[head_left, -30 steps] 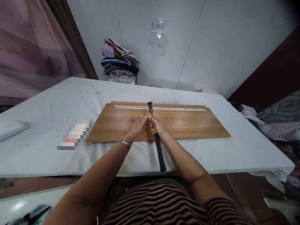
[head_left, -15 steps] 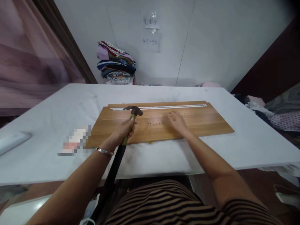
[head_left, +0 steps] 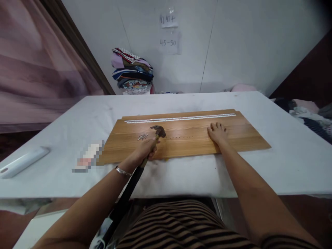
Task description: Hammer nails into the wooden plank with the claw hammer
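Observation:
My left hand (head_left: pixel 146 149) is closed round the neck of a hammer (head_left: pixel 158 131), just below its dark head; the long black handle runs back toward me. The hammer head hovers over a wooden board (head_left: pixel 186 136) lying on the white table (head_left: pixel 64 121). A small heap of loose nails (head_left: pixel 142 137) lies on the board just left of the hammer head. A short row of tiny nail marks (head_left: pixel 181 137) runs to its right. My right hand (head_left: pixel 218 133) lies flat on the board, fingers spread, holding nothing.
A white strip (head_left: pixel 181 118) runs along the board's far edge. A white oblong object (head_left: pixel 22 162) sits at the table's left edge, and a blurred patch (head_left: pixel 89 156) lies beside the board. Folded clothes (head_left: pixel 132 74) are stacked against the wall, under paper notes (head_left: pixel 168 33).
The hammer passed from both hands to my left hand alone, which now grips it near the head. My right hand slid right along the board and flattened there.

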The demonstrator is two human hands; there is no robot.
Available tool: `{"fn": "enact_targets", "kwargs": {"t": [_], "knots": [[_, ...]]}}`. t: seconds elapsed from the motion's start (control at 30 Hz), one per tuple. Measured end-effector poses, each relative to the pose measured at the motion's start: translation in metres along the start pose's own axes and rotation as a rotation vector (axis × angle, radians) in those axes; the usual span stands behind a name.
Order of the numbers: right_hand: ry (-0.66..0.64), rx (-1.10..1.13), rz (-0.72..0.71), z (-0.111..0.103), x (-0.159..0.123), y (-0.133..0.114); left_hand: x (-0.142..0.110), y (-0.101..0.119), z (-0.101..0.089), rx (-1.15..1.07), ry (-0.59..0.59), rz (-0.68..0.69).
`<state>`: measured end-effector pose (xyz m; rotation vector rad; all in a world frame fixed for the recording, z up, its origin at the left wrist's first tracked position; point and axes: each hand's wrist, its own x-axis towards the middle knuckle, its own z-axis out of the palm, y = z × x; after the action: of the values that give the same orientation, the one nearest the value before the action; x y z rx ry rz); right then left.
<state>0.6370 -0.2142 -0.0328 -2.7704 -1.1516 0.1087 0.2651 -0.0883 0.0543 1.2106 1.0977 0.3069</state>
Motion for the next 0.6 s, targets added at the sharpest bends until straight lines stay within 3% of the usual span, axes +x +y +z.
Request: {"fn": "enact_targets", "kwargs": {"t": [0.3,0.6], "knots": [[0.022,0.05,-0.003,0.0022,0.001,0.0019,0.0042,0.004,0.0049,-0.008,0.061,-0.084],[0.03,0.072,-0.001,0.0039,0.0026,0.0012,0.0028,0.0098,0.0077,-0.012,0.067,-0.075]]}}
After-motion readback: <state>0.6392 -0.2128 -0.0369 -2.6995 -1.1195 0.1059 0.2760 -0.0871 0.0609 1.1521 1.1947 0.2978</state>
